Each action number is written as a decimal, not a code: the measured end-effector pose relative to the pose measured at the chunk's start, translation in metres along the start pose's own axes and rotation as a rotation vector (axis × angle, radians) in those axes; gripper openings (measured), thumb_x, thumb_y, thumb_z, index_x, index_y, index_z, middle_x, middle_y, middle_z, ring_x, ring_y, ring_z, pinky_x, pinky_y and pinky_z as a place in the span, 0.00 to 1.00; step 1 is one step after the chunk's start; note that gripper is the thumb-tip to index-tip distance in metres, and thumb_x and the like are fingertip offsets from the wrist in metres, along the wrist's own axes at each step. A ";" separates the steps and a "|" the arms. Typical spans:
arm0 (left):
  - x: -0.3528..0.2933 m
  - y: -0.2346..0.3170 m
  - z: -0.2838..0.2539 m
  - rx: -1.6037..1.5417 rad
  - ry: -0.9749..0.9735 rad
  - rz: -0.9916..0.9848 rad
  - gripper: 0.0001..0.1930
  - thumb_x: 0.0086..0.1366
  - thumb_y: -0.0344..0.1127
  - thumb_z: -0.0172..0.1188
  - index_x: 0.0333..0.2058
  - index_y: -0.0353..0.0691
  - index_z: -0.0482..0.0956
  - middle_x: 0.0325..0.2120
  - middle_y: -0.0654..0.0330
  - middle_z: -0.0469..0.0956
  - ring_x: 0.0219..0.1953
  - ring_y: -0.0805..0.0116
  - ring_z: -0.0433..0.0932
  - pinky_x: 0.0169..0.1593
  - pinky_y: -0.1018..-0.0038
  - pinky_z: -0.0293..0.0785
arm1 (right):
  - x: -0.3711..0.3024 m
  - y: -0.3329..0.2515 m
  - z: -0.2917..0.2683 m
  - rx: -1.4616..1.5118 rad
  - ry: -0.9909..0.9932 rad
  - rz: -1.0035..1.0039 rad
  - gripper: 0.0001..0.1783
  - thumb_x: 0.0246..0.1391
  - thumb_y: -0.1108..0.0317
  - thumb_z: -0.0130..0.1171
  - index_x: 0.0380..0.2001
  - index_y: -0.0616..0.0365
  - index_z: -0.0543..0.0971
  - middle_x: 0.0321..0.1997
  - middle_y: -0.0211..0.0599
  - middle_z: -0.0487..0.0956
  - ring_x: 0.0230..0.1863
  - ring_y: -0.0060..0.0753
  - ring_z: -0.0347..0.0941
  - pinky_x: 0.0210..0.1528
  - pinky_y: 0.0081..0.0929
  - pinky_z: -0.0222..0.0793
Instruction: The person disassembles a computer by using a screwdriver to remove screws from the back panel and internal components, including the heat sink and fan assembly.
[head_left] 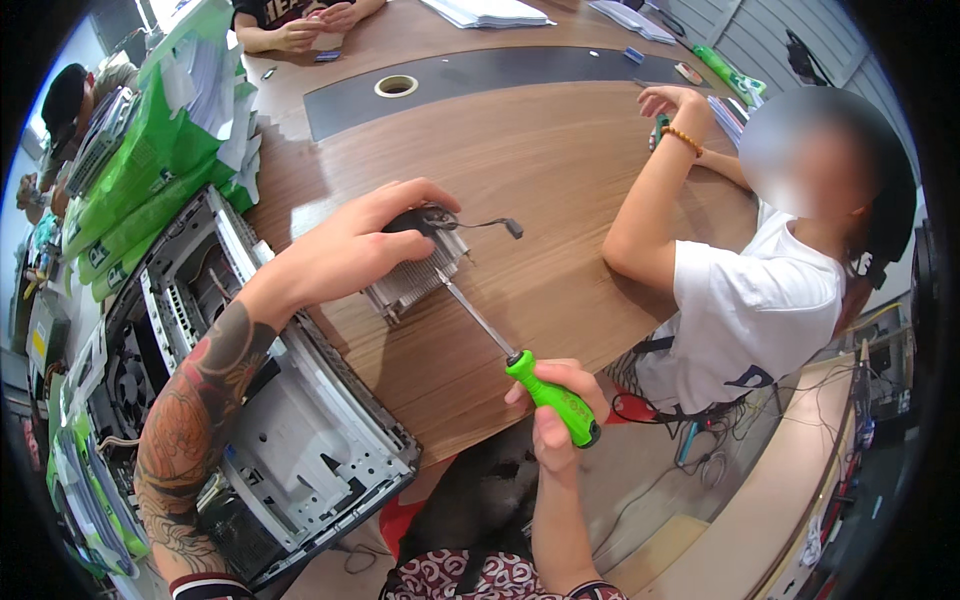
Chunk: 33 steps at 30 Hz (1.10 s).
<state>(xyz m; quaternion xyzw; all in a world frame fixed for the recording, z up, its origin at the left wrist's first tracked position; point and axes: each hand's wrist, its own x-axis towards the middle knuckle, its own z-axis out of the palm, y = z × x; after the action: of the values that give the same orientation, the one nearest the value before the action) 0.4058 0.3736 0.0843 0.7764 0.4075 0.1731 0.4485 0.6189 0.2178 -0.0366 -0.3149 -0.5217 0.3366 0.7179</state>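
My left hand [372, 238] is closed over the top of a CPU cooler [408, 286], a finned metal heatsink with a black fan largely hidden by my fingers. The cooler rests tilted on the wooden table, and its short black cable with a connector [513, 229] sticks out to the right. In my right hand [553, 440] is a screwdriver [560, 400], gripped by its bright green handle. Its metal shaft points up and left, and the tip meets the side of the heatsink's fins or lies just in front of them.
An opened computer case [300, 440] lies at the left under my left forearm. Green bags [150, 190] stuffed with papers stand behind it. A tape roll [396, 86] sits on the table's dark strip [470, 75]. A person in a white shirt [760, 300] leans on the table at right.
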 end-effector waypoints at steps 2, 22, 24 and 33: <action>0.000 -0.005 0.000 0.028 0.028 0.023 0.23 0.60 0.29 0.53 0.56 0.40 0.72 0.50 0.60 0.75 0.54 0.70 0.70 0.62 0.74 0.62 | 0.000 0.000 0.000 0.002 -0.013 0.006 0.19 0.51 0.71 0.61 0.47 0.66 0.78 0.38 0.50 0.81 0.28 0.32 0.79 0.33 0.25 0.75; 0.002 -0.008 0.002 0.023 0.007 0.032 0.21 0.62 0.30 0.52 0.55 0.41 0.72 0.47 0.60 0.75 0.52 0.70 0.71 0.59 0.75 0.64 | -0.002 0.001 0.001 -0.016 0.009 0.007 0.21 0.54 0.62 0.63 0.47 0.66 0.78 0.37 0.50 0.80 0.27 0.33 0.78 0.31 0.25 0.73; 0.002 -0.008 0.002 0.019 0.001 0.024 0.21 0.62 0.30 0.52 0.55 0.41 0.72 0.47 0.60 0.75 0.52 0.70 0.71 0.59 0.75 0.64 | -0.001 0.001 0.001 -0.022 0.001 0.003 0.21 0.54 0.61 0.63 0.47 0.66 0.78 0.37 0.50 0.80 0.27 0.33 0.78 0.31 0.25 0.73; 0.002 -0.008 0.002 0.030 0.005 0.045 0.24 0.58 0.27 0.52 0.56 0.41 0.72 0.47 0.60 0.75 0.52 0.70 0.71 0.59 0.75 0.64 | -0.001 0.000 -0.001 -0.052 -0.022 0.007 0.21 0.54 0.61 0.64 0.46 0.66 0.79 0.38 0.50 0.80 0.27 0.32 0.78 0.31 0.25 0.74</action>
<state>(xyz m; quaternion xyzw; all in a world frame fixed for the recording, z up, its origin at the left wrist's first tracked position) 0.4043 0.3766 0.0762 0.7917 0.3936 0.1787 0.4317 0.6193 0.2170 -0.0375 -0.3313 -0.5372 0.3289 0.7025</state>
